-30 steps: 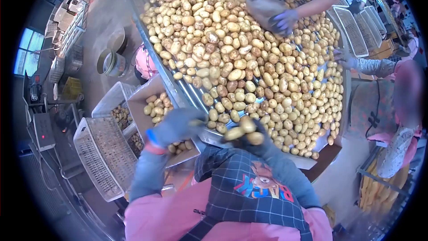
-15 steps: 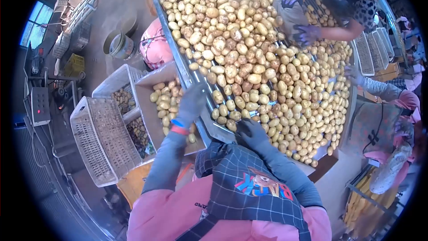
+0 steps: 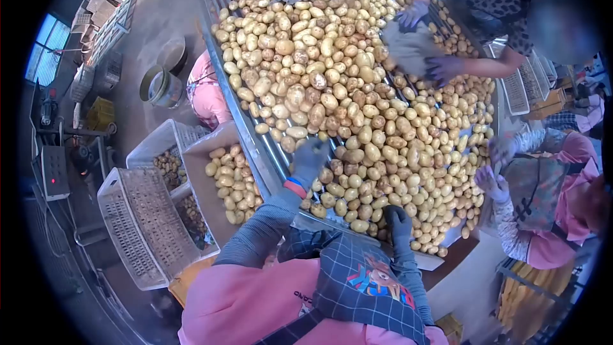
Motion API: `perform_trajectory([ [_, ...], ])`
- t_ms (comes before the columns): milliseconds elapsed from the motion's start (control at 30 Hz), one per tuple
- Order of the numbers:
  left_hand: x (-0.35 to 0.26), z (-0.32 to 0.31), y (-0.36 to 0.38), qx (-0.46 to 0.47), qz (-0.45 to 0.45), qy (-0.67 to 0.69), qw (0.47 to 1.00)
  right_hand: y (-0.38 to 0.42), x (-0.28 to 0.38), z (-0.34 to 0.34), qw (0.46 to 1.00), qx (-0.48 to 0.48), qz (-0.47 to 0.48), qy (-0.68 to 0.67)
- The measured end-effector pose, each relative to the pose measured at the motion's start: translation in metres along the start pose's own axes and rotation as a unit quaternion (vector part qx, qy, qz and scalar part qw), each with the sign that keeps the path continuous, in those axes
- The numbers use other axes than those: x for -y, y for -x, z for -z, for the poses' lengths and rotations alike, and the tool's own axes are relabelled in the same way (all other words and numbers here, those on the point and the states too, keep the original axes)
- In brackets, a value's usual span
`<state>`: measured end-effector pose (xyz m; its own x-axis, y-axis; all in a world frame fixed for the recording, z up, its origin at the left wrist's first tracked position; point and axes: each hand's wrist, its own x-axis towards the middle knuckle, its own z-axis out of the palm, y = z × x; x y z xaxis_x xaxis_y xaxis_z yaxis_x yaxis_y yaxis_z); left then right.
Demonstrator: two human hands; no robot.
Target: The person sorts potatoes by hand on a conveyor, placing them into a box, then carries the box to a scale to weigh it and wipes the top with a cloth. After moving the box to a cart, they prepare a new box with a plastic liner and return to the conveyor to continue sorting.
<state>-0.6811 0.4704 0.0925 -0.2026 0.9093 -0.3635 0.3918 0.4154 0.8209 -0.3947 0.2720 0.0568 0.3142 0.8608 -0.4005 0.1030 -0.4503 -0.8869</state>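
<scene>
Potatoes (image 3: 357, 134): firm, dusty, roll easily | cup yours whole | left hand (image 3: 311, 156) spread on them | right hand (image 3: 397, 222) curled, grip unclear.

A second ago the left hand (image 3: 311, 156) was over the cardboard box (image 3: 203, 182) and the right hand (image 3: 397, 218) had a couple of potatoes in it. Now both gloved hands are out on the potato pile (image 3: 357, 108), and the right one's not carrying anything I can see.
</scene>
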Motion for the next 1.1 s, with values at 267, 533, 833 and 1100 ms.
perform_trajectory([
  [267, -0.020, -0.004, -0.053, 0.071, -0.184, -0.187, 0.962, -0.010, 0.054, -0.018, 0.997, -0.016, -0.037, -0.071],
  [533, -0.029, 0.029, -0.102, -0.143, -0.186, -0.111, 0.966, 0.000, 0.076, -0.018, 0.998, -0.005, -0.037, -0.042],
  [833, 0.061, 0.096, 0.007, 0.153, 0.107, 0.656, 0.731, -0.014, 0.036, -0.011, 0.965, -0.005, 0.189, 0.183],
  [1100, 0.104, 0.215, -0.036, -0.196, -0.044, 0.063, 0.978, -0.011, 0.069, -0.035, 0.959, 0.001, 0.152, 0.241],
])
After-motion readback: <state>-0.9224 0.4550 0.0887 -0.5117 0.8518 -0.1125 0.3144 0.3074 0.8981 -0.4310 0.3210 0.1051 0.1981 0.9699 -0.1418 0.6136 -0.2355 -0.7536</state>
